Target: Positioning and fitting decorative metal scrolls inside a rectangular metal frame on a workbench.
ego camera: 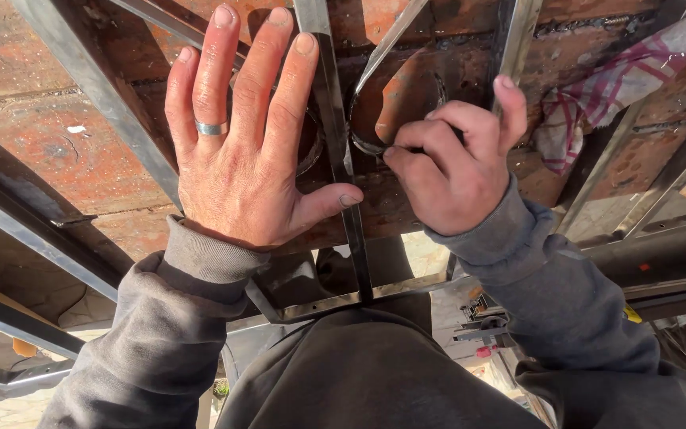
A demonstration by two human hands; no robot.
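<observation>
My left hand (240,135) lies flat, fingers spread, on a rusty steel worktable (49,135), pressing on flat steel bars of a metal frame; a ring is on one finger. Its thumb touches the central upright bar (335,119). My right hand (458,163) is curled, its fingertips pinching a curved steel scroll piece (363,95) just right of that bar, thumb raised. Part of the scroll is hidden under the fingers.
A slanted flat bar (89,79) runs under my left hand. A cross bar (319,306) closes the frame near my body. A red-and-white cloth (605,87) lies at the upper right. More steel bars (668,191) lie at the right and left.
</observation>
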